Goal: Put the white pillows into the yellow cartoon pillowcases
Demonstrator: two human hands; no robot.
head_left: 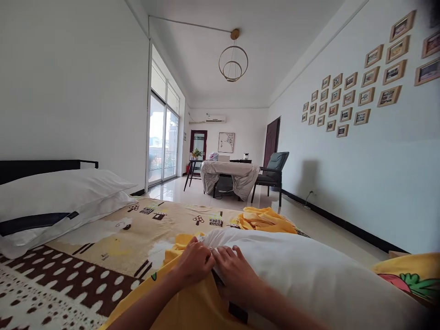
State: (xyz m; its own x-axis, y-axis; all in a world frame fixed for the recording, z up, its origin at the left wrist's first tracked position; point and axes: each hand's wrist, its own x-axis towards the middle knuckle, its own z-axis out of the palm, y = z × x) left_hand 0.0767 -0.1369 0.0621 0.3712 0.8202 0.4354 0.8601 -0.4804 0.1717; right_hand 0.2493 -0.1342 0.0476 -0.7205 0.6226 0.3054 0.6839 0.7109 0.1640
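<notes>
A plump white pillow (309, 266) with a dark band lies on the bed in front of me, stretching to the right. Yellow fabric that looks like a pillowcase (185, 305) is bunched along its left end and spreads toward me. My left hand (196, 260) is closed on the edge of this yellow pillowcase, beside the pillow's corner. Right against it, my right hand (235, 274) curls its fingers over the pillow's left end; the fingertips are partly hidden. The two hands nearly touch.
The bed's patterned blanket (113, 229) is beige and brown. White pillows (65, 190) lie at left, crumpled yellow cloth (268, 220) at the far edge, and printed yellow fabric (412, 270) at right. Beyond stand a covered table (228, 169) and a dark chair (275, 169).
</notes>
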